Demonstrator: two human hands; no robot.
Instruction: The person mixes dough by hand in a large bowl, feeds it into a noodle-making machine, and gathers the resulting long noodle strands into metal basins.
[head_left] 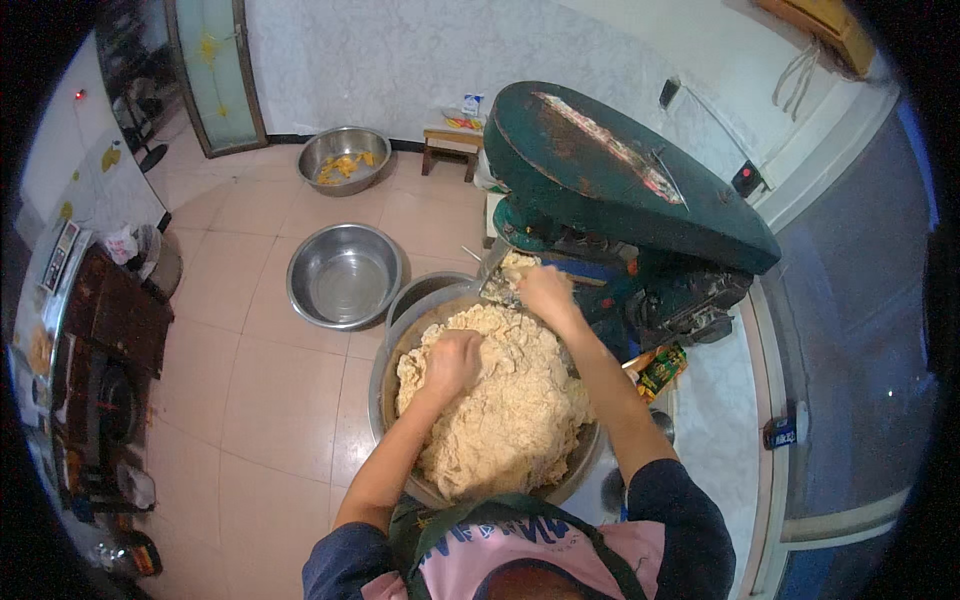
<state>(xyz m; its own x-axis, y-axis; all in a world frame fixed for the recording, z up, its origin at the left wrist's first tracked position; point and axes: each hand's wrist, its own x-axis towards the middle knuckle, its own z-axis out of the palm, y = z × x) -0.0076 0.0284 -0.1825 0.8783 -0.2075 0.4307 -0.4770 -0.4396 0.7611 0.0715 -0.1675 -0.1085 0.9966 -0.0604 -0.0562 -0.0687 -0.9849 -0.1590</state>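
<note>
Pale dough (510,415) fills a big metal bowl (377,400), the left hand (454,362) curled closed on the dough, the right hand (547,292), its grip unclear, at more dough (517,261) beside a green machine (590,160), a metal basin (345,280) on the floor (270,400) beyond.

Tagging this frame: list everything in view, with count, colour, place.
dough: large mass, pale yellow, in basin; some at machine
basin: 1, grey, front centre
machine: 1, dark green, right of centre
bowls: 2, silver, floor left of machine
orange pieces: several, orange, in far bowl
tub: 1, grey, partly behind basin
stool: 1, brown, back wall
package: 1, black-green-yellow, below machine
door: 1, green-glazed, back left
cabinet: 1, dark brown, left
left edge: clutter, too blurred to count
apron: 1, pink, wearer's front
left hand: 1, bare, on dough
right hand: 1, bare, beside machine
</note>
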